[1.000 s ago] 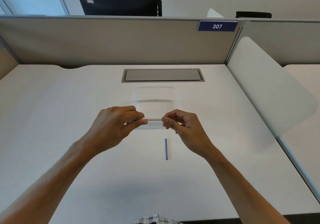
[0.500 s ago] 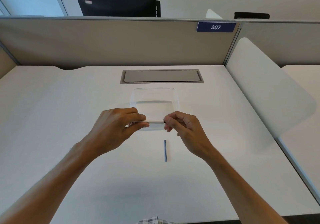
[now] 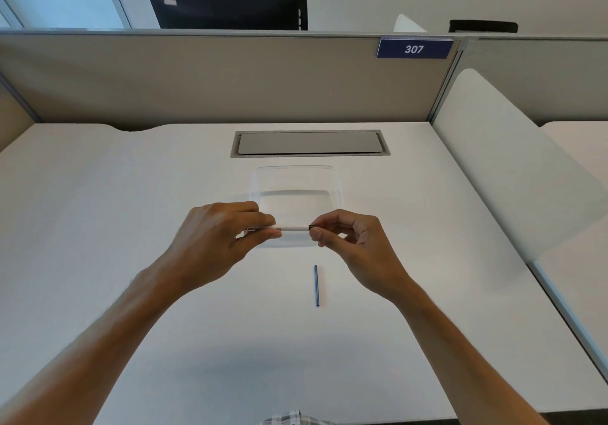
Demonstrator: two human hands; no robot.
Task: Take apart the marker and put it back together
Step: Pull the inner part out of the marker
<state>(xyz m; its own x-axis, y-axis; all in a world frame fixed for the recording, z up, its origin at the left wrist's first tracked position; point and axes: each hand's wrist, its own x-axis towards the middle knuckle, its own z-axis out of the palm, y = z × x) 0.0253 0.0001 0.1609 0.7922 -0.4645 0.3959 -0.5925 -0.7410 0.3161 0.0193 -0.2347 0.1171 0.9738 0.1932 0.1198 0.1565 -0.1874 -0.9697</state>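
Both hands [image 3: 217,237] [image 3: 353,243] pinching white marker [image 3: 294,227] above white desk [image 3: 98,227], grey partition [image 3: 197,76] behind.

Two bare forearms, no sleeves in sight up to the frame's lower corners. No watch, bracelet or ring visible on the left hand [image 3: 217,237] or the right hand [image 3: 357,243]. No gloves; fingers [image 3: 263,219] uncovered, with short nails. At the bottom edge, a small patch of checked shirt [image 3: 291,418] in grey, white and pale green, only partly in view. Nothing else of the body in view.
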